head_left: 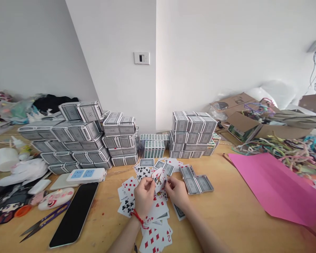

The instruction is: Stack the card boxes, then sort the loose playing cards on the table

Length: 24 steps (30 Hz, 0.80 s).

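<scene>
Between my two hands is a joker playing card (158,180), face toward me. My left hand (144,196) pinches its left edge, and a red string bracelet circles that wrist. My right hand (177,191) grips the card's right edge with thumb and fingers. Beneath and around both hands, loose playing cards (155,240) lie spread, most face up and a few showing patterned backs. Just right of my right hand lies an opened card box (197,181) with a grey patterned surface.
Stacks of card boxes stand at the back left (86,131) and back right (195,128), with green-edged packs (154,149) between. Left lie a phone (75,214), scissors (46,221) and a power strip (86,175). Pink paper (274,186), cords (281,149) and cardboard boxes (242,123) occupy the right.
</scene>
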{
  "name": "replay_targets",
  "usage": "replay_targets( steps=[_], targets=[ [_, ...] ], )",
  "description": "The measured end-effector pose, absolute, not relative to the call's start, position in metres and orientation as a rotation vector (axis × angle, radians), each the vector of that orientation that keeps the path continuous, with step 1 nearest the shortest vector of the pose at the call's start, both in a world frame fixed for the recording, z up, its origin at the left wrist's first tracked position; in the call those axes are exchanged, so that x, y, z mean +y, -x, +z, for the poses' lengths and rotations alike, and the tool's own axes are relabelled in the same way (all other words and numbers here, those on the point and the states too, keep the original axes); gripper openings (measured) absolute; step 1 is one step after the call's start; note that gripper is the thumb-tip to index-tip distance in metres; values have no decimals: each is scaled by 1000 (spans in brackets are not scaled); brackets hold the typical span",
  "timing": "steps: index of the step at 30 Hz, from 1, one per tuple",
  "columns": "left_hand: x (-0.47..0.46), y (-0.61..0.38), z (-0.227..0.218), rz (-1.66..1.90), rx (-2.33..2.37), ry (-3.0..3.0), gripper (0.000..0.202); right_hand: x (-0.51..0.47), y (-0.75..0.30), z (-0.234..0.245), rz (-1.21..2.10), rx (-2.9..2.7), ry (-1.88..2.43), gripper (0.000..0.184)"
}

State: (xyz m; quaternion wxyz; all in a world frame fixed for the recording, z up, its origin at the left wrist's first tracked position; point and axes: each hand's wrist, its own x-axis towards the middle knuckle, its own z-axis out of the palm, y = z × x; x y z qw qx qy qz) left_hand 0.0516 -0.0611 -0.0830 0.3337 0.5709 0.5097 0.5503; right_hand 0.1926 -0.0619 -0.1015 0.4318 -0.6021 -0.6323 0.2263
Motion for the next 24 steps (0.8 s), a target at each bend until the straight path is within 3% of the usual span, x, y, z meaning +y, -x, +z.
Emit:
replay_targets(
  steps=[3,9,14,20,24],
  targets=[
    [-60,-50,-84,1417,1306,-1498,11,-61,-193,-104,678,-1530,1445,26],
    [-60,-49,-86,1427,1312,-1583,10,-64,-190,-100,503,-1575,1538,22],
    [-64,-51,-85,1485,1314,-1688,13,-64,-191,-100,589,-1547,1499,22],
    [-69,-56,-85,1457,1293,-1848,9,-67,-187,-102,334,-1519,1576,22],
    [-70,-58,-88,1459,1285,-1895,8,-68,-187,-100,355,-1548,1558,23]
  ],
)
